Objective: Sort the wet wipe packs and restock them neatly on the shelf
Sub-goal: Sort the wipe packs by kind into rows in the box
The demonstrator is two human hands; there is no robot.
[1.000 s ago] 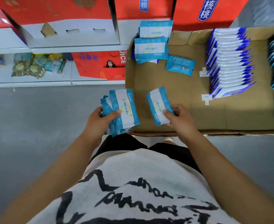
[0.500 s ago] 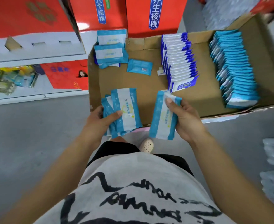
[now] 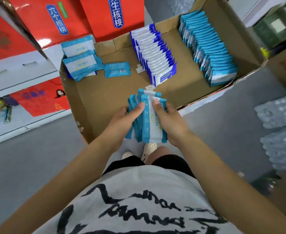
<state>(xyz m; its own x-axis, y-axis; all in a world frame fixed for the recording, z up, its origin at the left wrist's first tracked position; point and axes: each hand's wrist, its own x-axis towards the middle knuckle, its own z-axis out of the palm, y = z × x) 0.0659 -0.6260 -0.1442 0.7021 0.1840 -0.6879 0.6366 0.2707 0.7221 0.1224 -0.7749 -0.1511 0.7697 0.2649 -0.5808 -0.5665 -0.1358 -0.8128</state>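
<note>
Two hands, one bundle.

- Item 1: bundle of wet wipe packs point(image 3: 148, 127), light blue with white centre panels, several fanned together. It sits at centre frame over the near edge of the cardboard box point(image 3: 103, 100). Its long axis runs from lower to upper frame, tipped slightly right at the top.
- Item 2: left hand point(image 3: 122, 121), clasping the bundle's left side, thumb laid across the front pack.
- Item 3: right hand point(image 3: 170, 120), clasping the right side, thumb pressed on the white panel near the top. Its other fingers are hidden behind the packs. Neither hand is free.
- Item 4: dark-blue row point(image 3: 155, 54), packs on edge, upper centre of the box.
- Item 5: teal row point(image 3: 209, 48), packs on edge, upper right.
- Item 6: loose pile point(image 3: 81, 65) of matching light-blue packs, upper left corner of the box. A single teal pack point(image 3: 117, 70) lies flat just beside it.
- Item 7: red cartons point(image 3: 57, 19), upper left, outside the box.

Placement note: bare box floor lies directly above the hands, between the loose pile and the dark-blue row. The matching pile is up and left, nearer the left hand. The rows are up and right, nearer the right hand.

Judged step: squaring the bundle before setting it down on edge.
</note>
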